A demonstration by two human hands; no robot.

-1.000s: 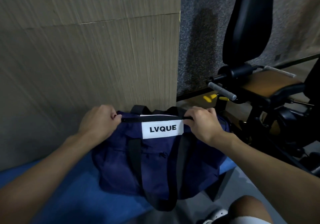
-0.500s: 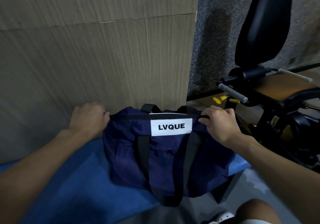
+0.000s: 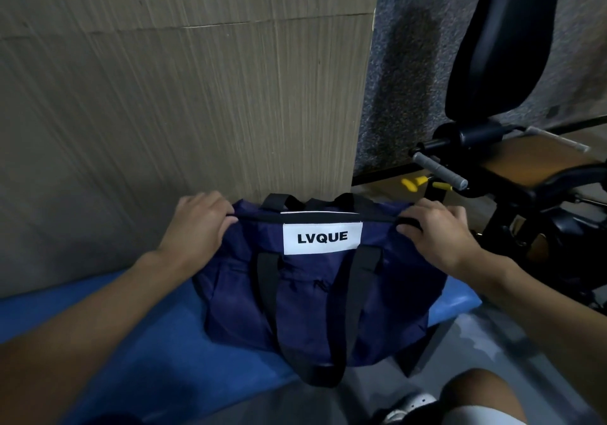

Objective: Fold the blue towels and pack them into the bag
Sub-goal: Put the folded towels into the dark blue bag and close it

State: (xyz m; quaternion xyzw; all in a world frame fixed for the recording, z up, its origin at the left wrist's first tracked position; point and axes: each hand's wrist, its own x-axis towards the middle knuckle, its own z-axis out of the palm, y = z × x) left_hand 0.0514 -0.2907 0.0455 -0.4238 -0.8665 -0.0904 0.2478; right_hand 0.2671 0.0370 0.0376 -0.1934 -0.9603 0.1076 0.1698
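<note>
Navy bag (image 3: 312,300) sits on a blue surface (image 3: 138,342), pushed up against a wood-grain wall panel (image 3: 197,96). I honestly can't tell if that blue surface is a pad or cloth. The bag stands upright with its white label (image 3: 323,238) reading LVQUE facing the camera, and one black strap (image 3: 308,352) hangs down the front in a loop past the edge of the blue surface. A second strap pokes up behind the top edge.

The left hand (image 3: 197,227) is clenched on the left end of the bag's black top edge, fingers curled round it. The right hand (image 3: 437,237) grasps the right end the same way, fingers hooked over the edge and thumb lying along it. The top edge runs straight and taut between the two hands. It looks closed from here, so what's inside is hidden.

Off to the right there's a gym machine with a tall black pad (image 3: 512,30), a grey bar (image 3: 440,171) sticking out toward the bag, and a couple of small yellow bits (image 3: 410,184) near the floor behind it. A grey carpet-like wall (image 3: 404,63) is behind the machine. At the bottom right, a bare knee (image 3: 476,391) and a white shoe (image 3: 407,405) are in view.
</note>
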